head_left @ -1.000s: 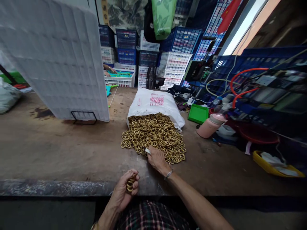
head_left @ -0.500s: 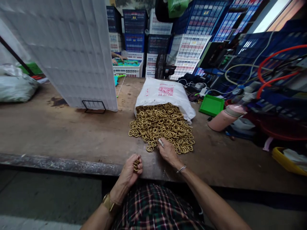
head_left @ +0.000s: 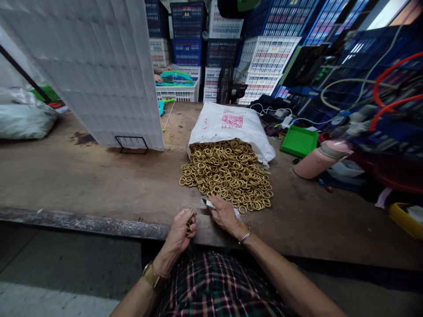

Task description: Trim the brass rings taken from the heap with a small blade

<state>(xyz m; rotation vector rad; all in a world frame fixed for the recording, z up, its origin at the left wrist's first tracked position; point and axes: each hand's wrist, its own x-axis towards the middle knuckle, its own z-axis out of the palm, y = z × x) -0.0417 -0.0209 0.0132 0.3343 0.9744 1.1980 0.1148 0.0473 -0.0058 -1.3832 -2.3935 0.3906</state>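
Note:
My left hand point(head_left: 182, 225) is curled into a fist around several brass-coloured rings point(head_left: 189, 225), which show between the fingers just above the table's front edge. My right hand point(head_left: 224, 213) is closed at the near edge of a heap of the same rings point(head_left: 231, 171). From its fingers sticks a small flat white item with a dark tip point(head_left: 208, 203); its kind is unclear. A bit of clear film point(head_left: 237, 214) shows beside this hand. The heap spills from the mouth of a white sack point(head_left: 228, 121) with red print, lying on the wooden table point(head_left: 115, 189).
A tall white panel point(head_left: 109, 79) on a black wire stand point(head_left: 132, 144) rises at the left. To the right are a green tray point(head_left: 299, 141) and a tilted pink bottle point(head_left: 319, 160). Stacked crates point(head_left: 188, 26) fill the back, where another person's hand point(head_left: 158, 78) shows.
My right hand has drawn slightly left and back from the rings, with the small white item now pointing left. My left hand keeps its fist. The view has shifted a little.

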